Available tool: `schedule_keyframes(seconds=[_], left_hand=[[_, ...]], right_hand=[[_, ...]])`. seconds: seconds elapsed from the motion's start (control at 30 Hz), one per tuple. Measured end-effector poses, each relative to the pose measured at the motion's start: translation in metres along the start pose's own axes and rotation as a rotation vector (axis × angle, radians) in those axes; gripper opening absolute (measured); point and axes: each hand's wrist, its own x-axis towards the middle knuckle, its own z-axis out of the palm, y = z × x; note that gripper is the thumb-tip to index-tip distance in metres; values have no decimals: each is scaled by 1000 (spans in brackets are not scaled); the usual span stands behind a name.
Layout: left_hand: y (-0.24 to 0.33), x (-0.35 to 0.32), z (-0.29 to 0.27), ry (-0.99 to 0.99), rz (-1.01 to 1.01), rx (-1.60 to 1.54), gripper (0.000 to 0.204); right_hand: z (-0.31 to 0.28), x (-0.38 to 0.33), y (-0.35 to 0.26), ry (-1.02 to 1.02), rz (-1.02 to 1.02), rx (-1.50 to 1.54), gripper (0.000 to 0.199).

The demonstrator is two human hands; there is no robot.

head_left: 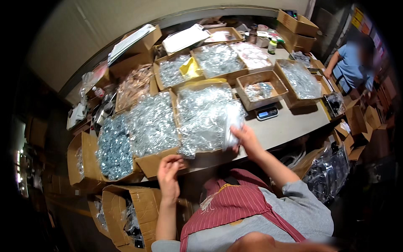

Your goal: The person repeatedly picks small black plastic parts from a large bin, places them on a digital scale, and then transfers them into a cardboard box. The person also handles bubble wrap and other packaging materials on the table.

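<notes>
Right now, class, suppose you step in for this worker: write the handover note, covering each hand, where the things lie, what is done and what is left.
Right hand: shut on a clear plastic bag, held above the front edge of the big cardboard box.
Left hand: open and empty, raised in front of the box's near corner.
Things: that box is heaped with small clear bags; neighbouring boxes hold similar bags; a small scale sits on the table to the right.
Done: cannot be told from this view.
Left: the held bag is not yet set down.
</notes>
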Motion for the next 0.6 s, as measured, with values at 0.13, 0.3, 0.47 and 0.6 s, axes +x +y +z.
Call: schedule_keyframes(seconds=[0.13, 0.3, 0.47, 0.6], left_hand=[[11, -2, -36, 231, 87, 82, 30], [33, -31, -121, 586, 356, 415, 33], [15, -96, -304, 902, 260, 934, 29], [-31, -164, -416, 944, -634, 961, 31]], right_hand=[[-71, 69, -63, 83, -184, 185, 26], [-63, 77, -38, -20, -294, -74, 39], [-16, 30, 31, -186, -460, -492, 23], [6, 36, 58, -240, -853, -768, 16]])
